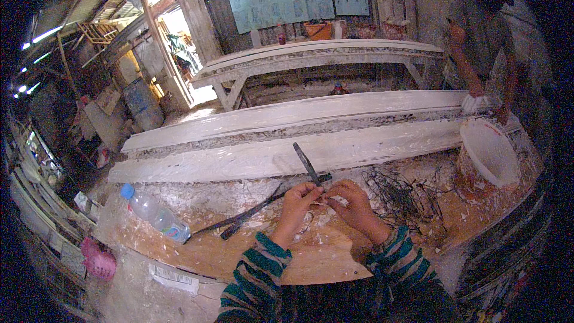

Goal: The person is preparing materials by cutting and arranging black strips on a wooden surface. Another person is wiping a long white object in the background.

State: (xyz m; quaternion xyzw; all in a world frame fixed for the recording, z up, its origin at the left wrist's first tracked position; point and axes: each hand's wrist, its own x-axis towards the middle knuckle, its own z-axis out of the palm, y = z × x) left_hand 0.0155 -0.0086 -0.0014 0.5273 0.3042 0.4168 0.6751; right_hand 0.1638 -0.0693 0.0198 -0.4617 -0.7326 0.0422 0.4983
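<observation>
Far L: blue-capped clear bottle (156,214) near the table's (317,257) L edge; can't tell if it's standing or on its side. A stray elbow or a tug on the long black strip (254,211), whose end is just beside its base, could shift it.

Behind, 2 long white-coated panels (257,160) run L to R. Surface looks wet, so a black strip swung back could prob. mark the near one.

Ctr: L hand (294,208) has its grip closed to a thumb-and-finger pinch, next to the short black strip (305,162) pointing away over the near panel; can't tell if it has hold of that too. R hand (354,208), just beside, also pinched, fingers bent in. Between the two grips, approx. mid-table, is a thin pale strand (321,201); exact hold unclear. Main risk: strand slips or snaps, b/c it's v. thin & only fingertips are on it.

R: black wire-like tangle (409,198) near the R wrist; a loop could snag the sleeve if the arm swings out.

Far R: bucket (468,170) close to a co-worker (481,36); a bump from either side might tip it, poss. spilling any contents.
</observation>
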